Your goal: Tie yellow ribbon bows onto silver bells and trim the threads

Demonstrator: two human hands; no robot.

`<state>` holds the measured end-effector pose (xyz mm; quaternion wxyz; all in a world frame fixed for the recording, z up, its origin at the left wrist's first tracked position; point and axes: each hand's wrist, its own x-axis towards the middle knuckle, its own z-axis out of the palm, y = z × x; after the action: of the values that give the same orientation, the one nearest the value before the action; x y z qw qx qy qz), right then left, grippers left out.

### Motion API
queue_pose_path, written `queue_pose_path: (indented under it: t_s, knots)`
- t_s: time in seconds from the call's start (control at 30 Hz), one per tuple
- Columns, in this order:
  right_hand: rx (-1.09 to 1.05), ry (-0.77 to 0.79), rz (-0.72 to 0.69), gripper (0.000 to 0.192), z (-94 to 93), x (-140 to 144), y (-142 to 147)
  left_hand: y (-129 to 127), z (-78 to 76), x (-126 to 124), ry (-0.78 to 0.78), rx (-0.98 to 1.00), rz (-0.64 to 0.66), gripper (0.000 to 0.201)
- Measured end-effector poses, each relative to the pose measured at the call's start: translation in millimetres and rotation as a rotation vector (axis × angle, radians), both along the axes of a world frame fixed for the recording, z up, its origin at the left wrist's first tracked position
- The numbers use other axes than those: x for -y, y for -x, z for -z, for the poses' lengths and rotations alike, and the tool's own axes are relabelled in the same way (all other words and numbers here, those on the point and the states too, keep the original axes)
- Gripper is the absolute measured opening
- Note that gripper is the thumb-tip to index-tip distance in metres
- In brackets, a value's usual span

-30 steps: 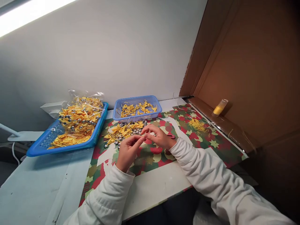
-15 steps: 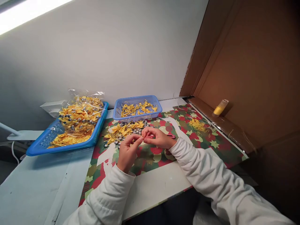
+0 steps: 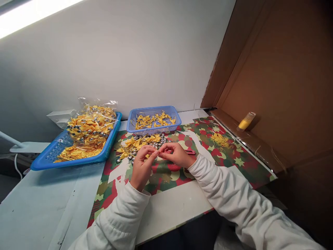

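Left hand point(image 3: 142, 166) and right hand point(image 3: 177, 154) meet fingertip to fingertip above the patterned mat point(image 3: 166, 173), both pinched shut on something tiny at the contact point; too small to identify. Loose pile of yellow bows and silver bells point(image 3: 140, 143) lies just beyond the fingers, small blue basket point(image 3: 153, 119) behind it.

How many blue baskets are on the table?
2. The big blue basket sits at the left, full of yellow bows in a clear bag. The small blue basket stands behind the hands, near the wall, holding a few bows.
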<state>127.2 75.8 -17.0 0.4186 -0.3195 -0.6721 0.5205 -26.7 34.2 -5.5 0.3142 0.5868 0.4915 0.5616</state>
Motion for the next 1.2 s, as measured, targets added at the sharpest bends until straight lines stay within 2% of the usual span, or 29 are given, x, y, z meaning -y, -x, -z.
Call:
queue_pose_path:
  t_s: [0.1,0.3,0.4,0.57,0.77,0.97,1.2]
  knots:
    - [0.031,-0.118,0.069,0.028,-1.5,1.9,-0.3,1.1,0.2,0.3,-0.023,-0.059,-0.041,0.019]
    - [0.116,-0.583,0.206,0.015,-7.6,5.3,-3.5,2.6,-0.5,2.3,-0.086,-0.235,-0.125,0.02]
    - [0.183,-0.687,0.237,0.012,-8.4,6.7,-3.5,2.1,-2.0,3.2,-0.112,-0.308,-0.128,0.02]
    - [0.238,-0.727,0.249,0.01,-6.2,7.5,-3.2,0.8,-3.9,3.7,-0.123,-0.373,-0.095,0.024]
    - [0.226,-0.734,0.246,0.01,-5.8,7.7,-3.2,0.3,-3.9,2.9,-0.097,-0.363,0.013,0.023]
    - [0.208,-0.68,0.228,0.011,-6.8,8.8,-3.5,1.1,-0.9,2.1,-0.02,-0.246,0.118,0.021]
    - [0.192,-0.567,0.184,0.011,-9.5,10.3,-2.4,-1.0,-1.4,0.0,0.094,-0.02,0.214,0.019]
